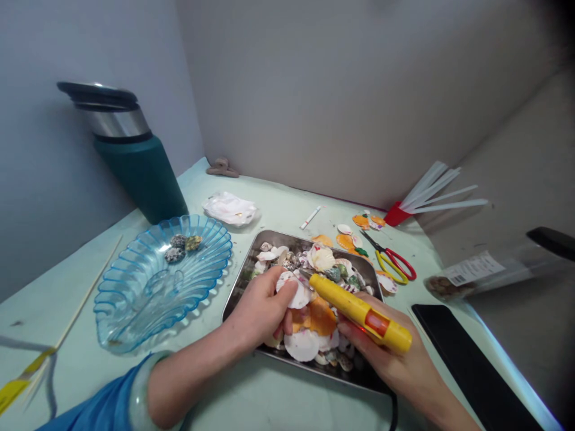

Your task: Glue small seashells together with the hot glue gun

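Note:
Between the thumb and fingers of my left hand is a white scallop shell, held above a metal tray full of shells. My right hand grips a yellow hot glue gun, its handle hidden in my palm. The gun's nozzle points left, close to the held shell; I cannot tell if it touches. Below my hands in the tray lie an orange shell and a white shell. A small red glow shows under the gun.
To the left stand a blue shell-shaped dish with several small snail shells and a teal bottle. Scissors, loose shells and a red cup of glue sticks are at right, near a black slab.

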`<control>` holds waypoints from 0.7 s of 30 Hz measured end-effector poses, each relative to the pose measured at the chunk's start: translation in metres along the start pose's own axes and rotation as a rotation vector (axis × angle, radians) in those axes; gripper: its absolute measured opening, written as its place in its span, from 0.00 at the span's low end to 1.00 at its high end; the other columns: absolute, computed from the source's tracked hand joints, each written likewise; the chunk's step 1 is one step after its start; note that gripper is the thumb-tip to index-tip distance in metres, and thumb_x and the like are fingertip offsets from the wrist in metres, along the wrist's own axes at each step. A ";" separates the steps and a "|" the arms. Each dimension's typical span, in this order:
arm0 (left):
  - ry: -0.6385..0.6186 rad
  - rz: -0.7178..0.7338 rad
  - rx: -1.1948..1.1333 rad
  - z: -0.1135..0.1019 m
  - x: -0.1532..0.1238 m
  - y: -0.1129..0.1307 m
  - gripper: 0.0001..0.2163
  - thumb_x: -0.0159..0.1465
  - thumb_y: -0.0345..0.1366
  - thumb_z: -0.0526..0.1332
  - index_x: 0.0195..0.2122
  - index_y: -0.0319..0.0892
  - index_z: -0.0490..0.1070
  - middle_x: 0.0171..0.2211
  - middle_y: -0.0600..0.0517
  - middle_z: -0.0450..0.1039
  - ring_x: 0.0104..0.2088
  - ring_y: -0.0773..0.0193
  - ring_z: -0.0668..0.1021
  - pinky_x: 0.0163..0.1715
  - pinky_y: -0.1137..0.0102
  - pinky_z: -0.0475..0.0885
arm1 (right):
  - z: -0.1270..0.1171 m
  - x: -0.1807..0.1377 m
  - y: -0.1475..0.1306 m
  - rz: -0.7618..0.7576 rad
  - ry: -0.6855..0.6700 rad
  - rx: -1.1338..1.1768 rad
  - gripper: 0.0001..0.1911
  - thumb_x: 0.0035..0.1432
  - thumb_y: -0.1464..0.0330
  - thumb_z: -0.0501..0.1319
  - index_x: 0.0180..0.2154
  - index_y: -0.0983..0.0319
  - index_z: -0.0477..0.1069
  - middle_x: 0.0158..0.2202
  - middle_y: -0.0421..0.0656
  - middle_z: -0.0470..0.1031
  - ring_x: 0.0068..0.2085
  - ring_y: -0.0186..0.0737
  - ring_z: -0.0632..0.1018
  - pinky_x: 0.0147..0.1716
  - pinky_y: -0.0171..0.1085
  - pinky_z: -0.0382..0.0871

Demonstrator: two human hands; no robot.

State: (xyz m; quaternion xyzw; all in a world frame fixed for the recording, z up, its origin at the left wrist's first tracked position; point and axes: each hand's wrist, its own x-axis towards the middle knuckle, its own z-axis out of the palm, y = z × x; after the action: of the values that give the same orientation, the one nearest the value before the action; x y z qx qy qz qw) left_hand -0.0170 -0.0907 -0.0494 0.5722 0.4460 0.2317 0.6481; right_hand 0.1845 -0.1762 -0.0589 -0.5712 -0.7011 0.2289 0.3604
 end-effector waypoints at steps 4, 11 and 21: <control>-0.013 -0.004 -0.008 0.000 0.000 -0.002 0.10 0.64 0.45 0.52 0.32 0.45 0.61 0.10 0.59 0.65 0.10 0.70 0.62 0.11 0.77 0.56 | 0.001 0.000 0.001 0.015 -0.019 0.009 0.04 0.61 0.65 0.60 0.34 0.59 0.68 0.33 0.41 0.73 0.33 0.39 0.75 0.31 0.36 0.69; -0.004 -0.021 -0.049 0.001 0.000 -0.001 0.09 0.64 0.44 0.52 0.33 0.45 0.60 0.10 0.59 0.64 0.09 0.70 0.61 0.11 0.77 0.56 | 0.001 0.000 -0.001 0.004 0.004 -0.002 0.04 0.60 0.66 0.60 0.35 0.59 0.68 0.33 0.41 0.73 0.34 0.40 0.75 0.33 0.36 0.69; -0.005 -0.030 -0.084 0.001 0.002 0.000 0.10 0.64 0.45 0.52 0.35 0.44 0.60 0.09 0.59 0.64 0.08 0.71 0.61 0.10 0.78 0.55 | 0.000 -0.001 0.001 -0.018 0.015 0.023 0.03 0.60 0.68 0.61 0.37 0.59 0.69 0.34 0.39 0.73 0.35 0.38 0.75 0.34 0.35 0.68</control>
State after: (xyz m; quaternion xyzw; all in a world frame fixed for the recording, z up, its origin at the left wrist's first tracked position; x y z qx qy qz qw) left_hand -0.0152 -0.0900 -0.0495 0.5384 0.4428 0.2390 0.6760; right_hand 0.1850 -0.1769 -0.0604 -0.5625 -0.7008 0.2294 0.3739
